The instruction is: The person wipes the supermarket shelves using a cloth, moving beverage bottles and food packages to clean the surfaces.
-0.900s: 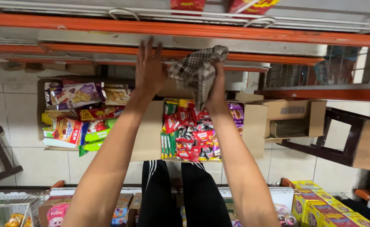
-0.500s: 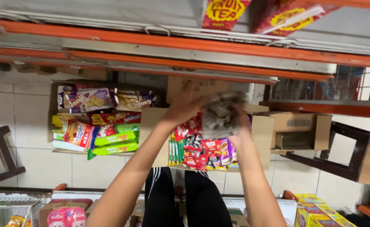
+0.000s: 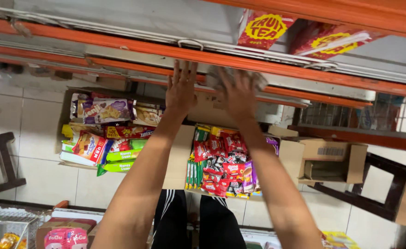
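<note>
While both arms reach up | left hand open, flat on the shelf rail | right hand grips cloth at 12 o'clock on the rail | step: wiping | next: sideways pressure along the rail

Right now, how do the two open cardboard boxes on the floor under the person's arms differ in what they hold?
The left box holds larger, flatter packets in purple, red and green, spread loosely. The middle box holds many small red packets packed close, with thin green ones along its left side. The left hand reaches up above the left box with nothing in it; the right hand, above the middle box, presses a cloth to the shelf. Both boxes stand open on the tiled floor.
</note>
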